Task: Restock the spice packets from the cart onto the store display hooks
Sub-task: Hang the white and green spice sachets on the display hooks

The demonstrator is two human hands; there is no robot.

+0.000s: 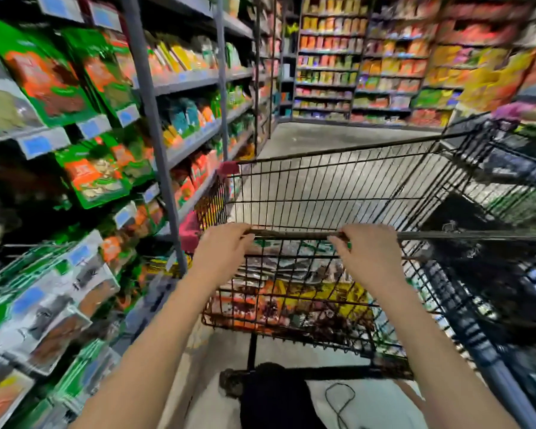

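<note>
Head view: both hands, left hand point(222, 247) and right hand point(370, 250), grip the cart point(338, 193) rim, positioning stock; next, likely lifting spice packets point(291, 301) toward the display hooks point(84, 168).

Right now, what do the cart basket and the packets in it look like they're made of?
Cart basket: thin rods welded in an open grid, so probably steel wire, with a dark painted or coated finish. Packets: likely glossy printed plastic film, judging by the bright print and shine, though blur hides detail.
</note>
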